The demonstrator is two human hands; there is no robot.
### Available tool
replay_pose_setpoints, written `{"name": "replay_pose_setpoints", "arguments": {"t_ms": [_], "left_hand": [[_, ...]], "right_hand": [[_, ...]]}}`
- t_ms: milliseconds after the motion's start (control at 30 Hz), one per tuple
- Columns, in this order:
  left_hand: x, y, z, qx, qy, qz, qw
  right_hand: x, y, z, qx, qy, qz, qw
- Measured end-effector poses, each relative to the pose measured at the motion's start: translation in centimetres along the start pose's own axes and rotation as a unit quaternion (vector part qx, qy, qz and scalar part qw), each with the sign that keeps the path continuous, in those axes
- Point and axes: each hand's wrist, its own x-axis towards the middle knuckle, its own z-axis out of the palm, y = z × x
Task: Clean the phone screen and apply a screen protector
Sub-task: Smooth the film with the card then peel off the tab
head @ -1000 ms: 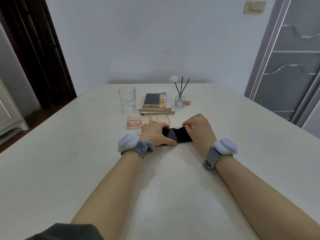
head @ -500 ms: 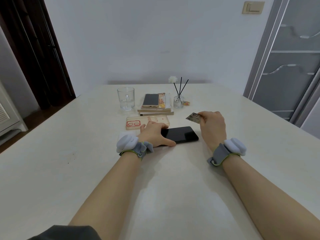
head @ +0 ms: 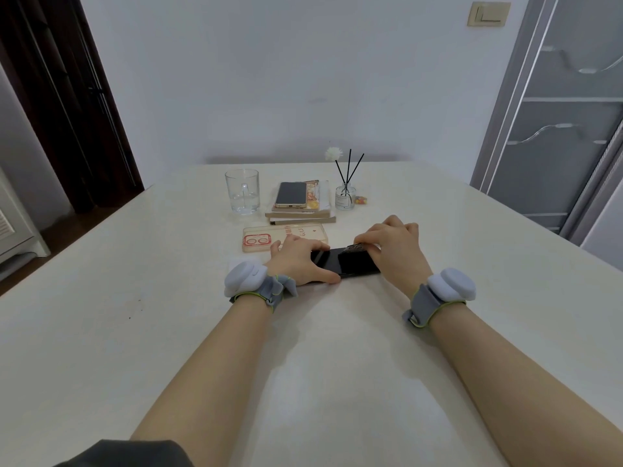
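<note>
The black phone (head: pixel 350 264) is lying flat and screen up on the white table (head: pixel 135 298), set crosswise in front of the person. The left hand (head: pixel 296 261) is covering the black phone's left end. Its thumb is stretching along the near edge and its fingers are curling over the far edge, so it is gripping the black phone across its width. The right hand (head: pixel 396 251) is hovering over the black phone's right end, with its fingers bunched together and pinching a small card (head: pixel 358 247). The card's lower edge appears to be touching the screen near the middle, and the dark glass is mirroring the card. The right thumb is hiding behind the hand, so its position cannot be told.

Each wrist is wearing a grey band with a white pod, the left band (head: pixel 247 279) just left of the black phone and the right band (head: pixel 450 286) to the near right of it.

A clear phone case (head: pixel 286 235) with a red camera ring is lying just beyond the black phone, behind the left fingers. Farther beyond the black phone, a stack of books (head: pixel 303 215) is carrying a second phone (head: pixel 290 194) with a gold rim. A glass mug (head: pixel 242 192) is standing beyond the black phone to the left, and a small bottle (head: pixel 345 197) holding dark sticks and a white flower is standing straight beyond it.
</note>
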Motion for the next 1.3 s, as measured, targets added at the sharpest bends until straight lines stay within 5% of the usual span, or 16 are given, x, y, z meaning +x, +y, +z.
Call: {"name": "replay_pose_setpoints", "arguments": {"t_ms": [1100, 1300], "left_hand": [[0.2, 0.1, 0.0, 0.008, -0.001, -0.002, 1.0], [0.1, 0.1, 0.0, 0.009, -0.002, -0.002, 1.0]], "right_hand": [[0.8, -0.3, 1.2, -0.049, -0.025, 0.01, 0.998], [0.2, 0.6, 0.3, -0.046, 0.128, 0.07, 0.988]]}}
